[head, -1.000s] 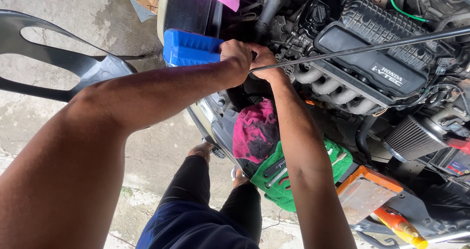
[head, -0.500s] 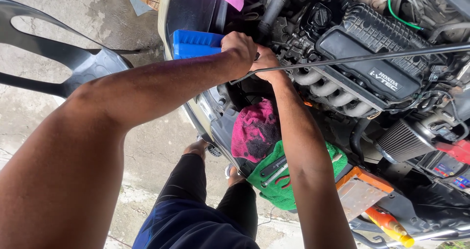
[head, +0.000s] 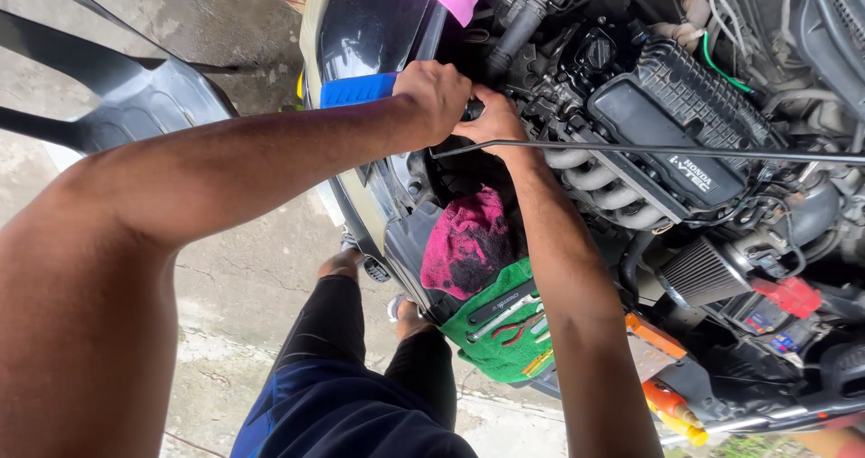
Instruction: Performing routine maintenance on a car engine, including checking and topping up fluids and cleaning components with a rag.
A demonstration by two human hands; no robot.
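Note:
I lean over an open car engine bay. My left hand (head: 437,98) is a closed fist at the front edge of the bay, gripping a short black part (head: 474,109) whose end sticks out toward my right hand (head: 494,123). The right hand touches the left, its fingers curled down out of sight behind that part. Just below both hands, a thin metal prop rod (head: 649,151) runs off to the right across the black engine cover (head: 676,143).
A blue plastic piece (head: 359,89) lies beside my left wrist. Below the hands sit a magenta rag (head: 468,242) and a green cloth with pliers (head: 505,323). A cone air filter (head: 703,273), orange-handled screwdrivers (head: 671,408) and a detached dark bumper (head: 135,98) on concrete are around.
Both hands stay pressed together at the same spot on the front of the engine bay. My head has shifted a little, so the view slides slightly.

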